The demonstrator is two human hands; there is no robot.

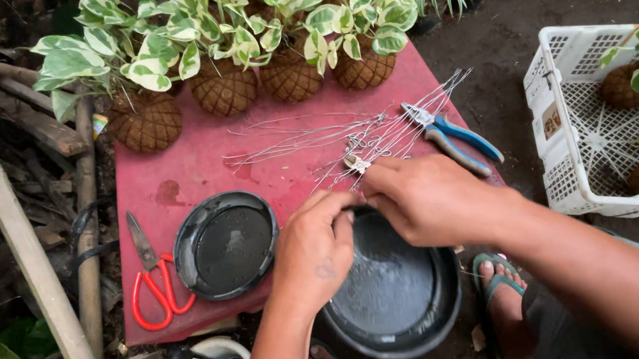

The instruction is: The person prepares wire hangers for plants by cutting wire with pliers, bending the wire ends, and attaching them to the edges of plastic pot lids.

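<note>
Bare dark soil surrounds a low red board (197,170) that serves as the work surface. At its near right edge, a bundle of thin wires (355,134) fans out toward the far side, and both hands meet at its near end. The right hand (427,200) pinches the gathered wire ends between thumb and fingertips, palm down, forearm running off the near right corner. The left hand (316,249) curls beside it, its fingertips closed on the same spot; the exact contact is hidden behind its knuckles, so what it grasps is hard to make out. Just below the hands sits a black round pot (394,288), partly covered by them. A second black dish (225,245) lies to the left, with red-handled scissors (151,281) further left. Blue-handled pliers (451,140) rest right of the wires. Leafy plants in brown husk balls (222,87) line the far edge. A white crate (587,126) at right is cut off.
</note>
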